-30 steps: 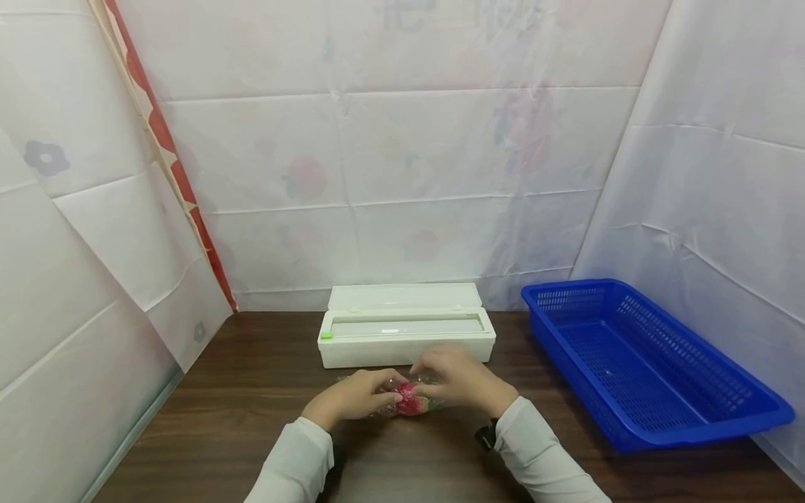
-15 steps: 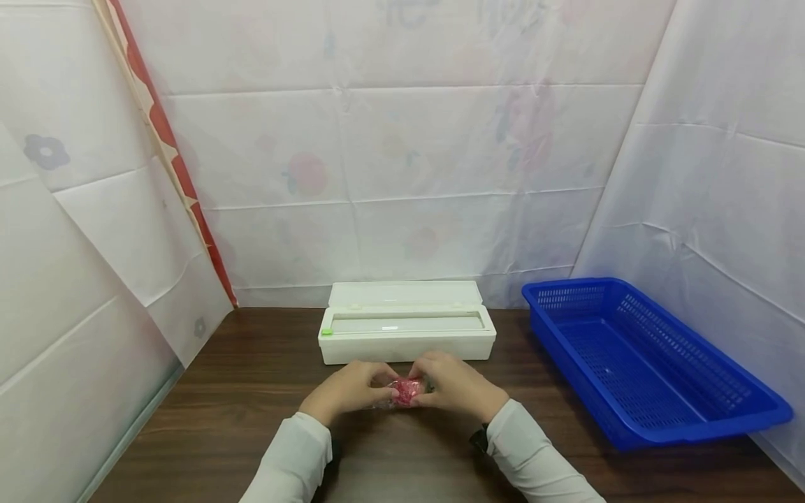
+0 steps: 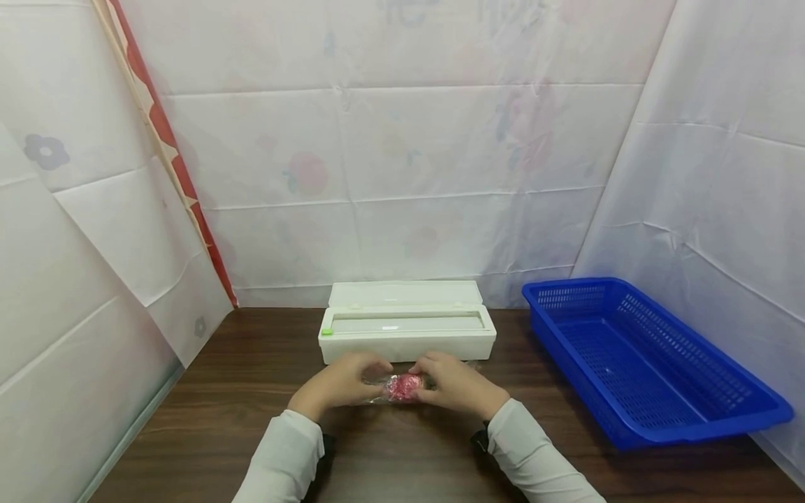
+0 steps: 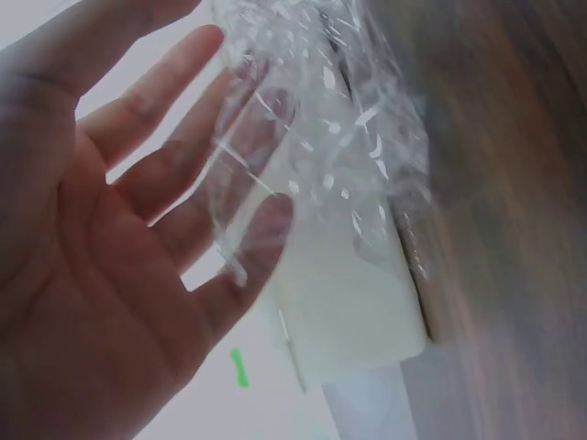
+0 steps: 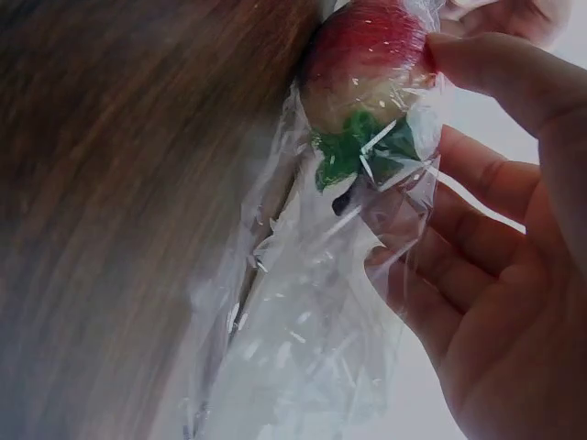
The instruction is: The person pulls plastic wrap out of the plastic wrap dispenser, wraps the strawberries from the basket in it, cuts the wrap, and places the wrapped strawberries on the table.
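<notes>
A red-and-cream fruit (image 3: 404, 387) with green leaves and a dark stem lies wrapped in clear cling film (image 4: 321, 137), low over the table. My right hand (image 3: 462, 385) holds it by the right side, the thumb on the near side and fingertips on the far side. Loose film trails past the leaves in the right wrist view. To the left, my left hand (image 3: 342, 383) is a little apart from the fruit, fingers spread and loosely bent, touching the crumpled film. Its thumb and index fingertips stand apart in the head view.
Just behind the hands stands a white cling film dispenser (image 3: 409, 347), lid raised, with a green slider (image 3: 326, 332) at its left end. A blue perforated basket (image 3: 566, 367) occupies the right side. Pale printed sheets (image 3: 402, 154) enclose the dark wooden table (image 3: 239, 391).
My left hand has shifted left, off the fruit. My right hand has settled onto the fruit's right side, and less film spreads around it than a second ago.
</notes>
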A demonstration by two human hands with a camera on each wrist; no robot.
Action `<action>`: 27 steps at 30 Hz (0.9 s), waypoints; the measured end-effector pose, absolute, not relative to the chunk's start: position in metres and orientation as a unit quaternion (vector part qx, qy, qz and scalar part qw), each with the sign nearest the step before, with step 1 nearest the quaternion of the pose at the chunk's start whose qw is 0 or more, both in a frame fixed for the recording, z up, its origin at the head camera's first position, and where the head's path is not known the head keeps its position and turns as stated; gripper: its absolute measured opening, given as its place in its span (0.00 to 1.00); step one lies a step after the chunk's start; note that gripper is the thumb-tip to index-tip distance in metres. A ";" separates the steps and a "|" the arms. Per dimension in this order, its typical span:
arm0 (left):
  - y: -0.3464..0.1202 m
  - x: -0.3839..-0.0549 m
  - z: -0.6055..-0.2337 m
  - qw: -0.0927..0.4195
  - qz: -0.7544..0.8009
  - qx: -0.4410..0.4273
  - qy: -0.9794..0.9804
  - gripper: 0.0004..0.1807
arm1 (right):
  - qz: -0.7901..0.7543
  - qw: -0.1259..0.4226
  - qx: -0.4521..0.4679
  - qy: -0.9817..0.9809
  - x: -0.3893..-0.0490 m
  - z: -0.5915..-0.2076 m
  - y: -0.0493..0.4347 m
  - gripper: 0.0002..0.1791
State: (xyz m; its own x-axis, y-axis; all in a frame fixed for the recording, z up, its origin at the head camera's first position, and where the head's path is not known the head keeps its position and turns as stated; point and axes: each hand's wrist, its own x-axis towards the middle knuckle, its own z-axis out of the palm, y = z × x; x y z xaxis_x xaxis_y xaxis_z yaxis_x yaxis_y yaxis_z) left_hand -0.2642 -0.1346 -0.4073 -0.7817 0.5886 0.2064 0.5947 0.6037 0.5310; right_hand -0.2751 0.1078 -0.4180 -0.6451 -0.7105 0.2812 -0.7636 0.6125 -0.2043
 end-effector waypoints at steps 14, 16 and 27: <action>-0.114 -0.264 -0.415 0.037 -0.236 -0.352 -0.905 0.17 | 0.153 0.063 0.404 -0.900 -0.278 -0.425 0.108 0.20; -0.114 -0.263 -0.416 0.039 -0.234 -0.349 -0.907 0.17 | 0.151 0.057 0.403 -0.901 -0.278 -0.426 0.108 0.21; -0.114 -0.262 -0.415 0.018 -0.232 -0.334 -0.913 0.19 | 0.106 0.035 0.400 -0.909 -0.276 -0.422 0.109 0.32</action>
